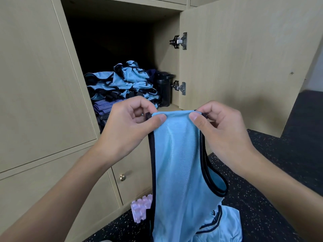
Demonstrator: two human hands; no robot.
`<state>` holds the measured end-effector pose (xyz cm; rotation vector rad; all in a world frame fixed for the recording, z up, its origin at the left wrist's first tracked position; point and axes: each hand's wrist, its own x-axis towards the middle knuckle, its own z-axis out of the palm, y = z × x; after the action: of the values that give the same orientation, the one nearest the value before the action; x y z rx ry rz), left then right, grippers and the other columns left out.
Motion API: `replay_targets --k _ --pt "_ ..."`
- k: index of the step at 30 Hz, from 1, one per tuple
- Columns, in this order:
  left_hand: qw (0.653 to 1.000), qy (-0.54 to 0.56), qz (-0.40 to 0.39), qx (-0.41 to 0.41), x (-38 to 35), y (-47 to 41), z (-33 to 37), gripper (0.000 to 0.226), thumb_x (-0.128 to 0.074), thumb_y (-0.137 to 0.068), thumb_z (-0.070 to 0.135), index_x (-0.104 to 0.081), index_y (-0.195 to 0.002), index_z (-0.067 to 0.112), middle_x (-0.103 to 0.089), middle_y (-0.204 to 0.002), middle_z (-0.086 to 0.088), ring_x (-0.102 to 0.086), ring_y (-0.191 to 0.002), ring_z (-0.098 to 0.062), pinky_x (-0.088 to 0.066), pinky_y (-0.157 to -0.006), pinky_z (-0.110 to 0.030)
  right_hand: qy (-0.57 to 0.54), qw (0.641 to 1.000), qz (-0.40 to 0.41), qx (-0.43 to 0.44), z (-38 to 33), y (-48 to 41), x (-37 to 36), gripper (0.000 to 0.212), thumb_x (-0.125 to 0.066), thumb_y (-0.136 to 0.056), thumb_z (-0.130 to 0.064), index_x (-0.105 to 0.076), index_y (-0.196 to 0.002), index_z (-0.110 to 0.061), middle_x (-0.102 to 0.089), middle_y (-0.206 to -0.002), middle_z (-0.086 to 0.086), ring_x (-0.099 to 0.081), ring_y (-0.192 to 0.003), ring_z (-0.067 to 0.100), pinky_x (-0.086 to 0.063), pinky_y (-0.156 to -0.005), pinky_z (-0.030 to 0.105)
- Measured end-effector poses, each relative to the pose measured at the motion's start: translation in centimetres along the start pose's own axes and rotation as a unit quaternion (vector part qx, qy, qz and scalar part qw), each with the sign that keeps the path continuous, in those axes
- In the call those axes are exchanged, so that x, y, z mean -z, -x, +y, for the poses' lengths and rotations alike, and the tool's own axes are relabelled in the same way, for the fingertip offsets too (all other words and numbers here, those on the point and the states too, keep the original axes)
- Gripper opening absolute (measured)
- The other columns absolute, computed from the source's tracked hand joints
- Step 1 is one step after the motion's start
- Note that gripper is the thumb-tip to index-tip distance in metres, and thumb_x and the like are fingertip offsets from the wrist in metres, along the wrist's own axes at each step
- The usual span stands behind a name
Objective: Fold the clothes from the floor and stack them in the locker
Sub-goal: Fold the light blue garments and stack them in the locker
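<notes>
While the person is holding the light-blue bib (176, 168) up before the open locker (122, 49), the left hand (129, 126) and right hand (222, 126) are each pinching a top corner between thumb and curled fingers, likely so the cloth is hanging flat for folding. Both forearms are reaching forward, palms facing inward, near the folded stack (118, 84) inside.

Gym locker room: pale wooden lockers (35, 84), speckled rubber floor (297, 154), stacked blue sports bibs (122, 81), foam roller (141, 208).
</notes>
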<state>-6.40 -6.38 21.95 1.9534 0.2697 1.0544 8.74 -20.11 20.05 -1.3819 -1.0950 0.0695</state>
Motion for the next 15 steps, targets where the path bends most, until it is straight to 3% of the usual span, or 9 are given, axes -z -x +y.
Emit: replay_targets --k 4,6,9,11,15 --pt "0.999 0.036 0.001 0.004 -0.3 0.0 0.2 0.013 -0.074 -0.082 0.009 -0.063 -0.086 0.014 -0.066 -0.075 -0.006 -0.065 -0.071 -0.013 -0.054 -0.069 -0.019 -0.01 1.0 0.015 0.005 0.0 -0.1 -0.1 0.012 -0.065 -0.094 -0.019 -0.057 -0.085 -0.021 -0.059 -0.067 -0.013 -0.046 -0.058 0.001 -0.035 -0.057 0.013" --pt "0.999 0.049 0.0 0.01 -0.4 0.0 0.4 0.014 -0.072 -0.084 0.007 -0.062 -0.091 0.015 -0.069 -0.078 -0.016 -0.068 -0.072 -0.015 -0.055 -0.071 -0.025 -0.025 1.0 0.012 -0.01 -0.1 0.0 0.0 0.012 -0.065 -0.094 -0.021 -0.054 -0.098 -0.025 -0.06 -0.069 -0.008 -0.046 -0.057 0.004 -0.036 -0.057 0.015" --pt "0.998 0.065 0.017 0.015 -0.3 0.0 0.6 0.017 -0.073 -0.081 0.013 -0.062 -0.094 0.014 -0.072 -0.08 -0.016 -0.067 -0.072 -0.02 -0.055 -0.075 -0.033 -0.067 0.993 -0.064 -0.075 -0.2 0.1 0.1 0.043 -0.068 -0.09 -0.02 -0.047 -0.125 -0.033 -0.075 -0.088 -0.004 -0.069 -0.076 0.009 -0.053 -0.075 0.022" --pt "0.997 0.068 0.038 0.023 -0.2 0.0 0.6 0.02 -0.074 -0.082 0.011 -0.061 -0.097 0.015 -0.074 -0.077 -0.008 -0.066 -0.07 -0.018 -0.054 -0.074 -0.03 -0.071 0.988 -0.097 -0.097 -0.1 0.3 -0.3 0.05 -0.067 -0.091 -0.012 -0.046 -0.133 -0.028 -0.077 -0.093 -0.002 -0.074 -0.087 0.015 -0.057 -0.083 0.031" --pt "0.984 0.139 0.01 0.108 -1.2 0.8 0.1 0.059 -0.075 -0.072 0.018 -0.048 -0.125 0.024 -0.078 -0.092 -0.007 -0.073 -0.08 -0.02 -0.059 -0.073 -0.029 -0.092 0.991 -0.053 -0.077 -0.6 0.3 -0.6 0.046 -0.063 -0.093 -0.006 -0.044 -0.122 -0.037 -0.077 -0.092 0.004 -0.073 -0.09 0.025 -0.055 -0.093 0.049"
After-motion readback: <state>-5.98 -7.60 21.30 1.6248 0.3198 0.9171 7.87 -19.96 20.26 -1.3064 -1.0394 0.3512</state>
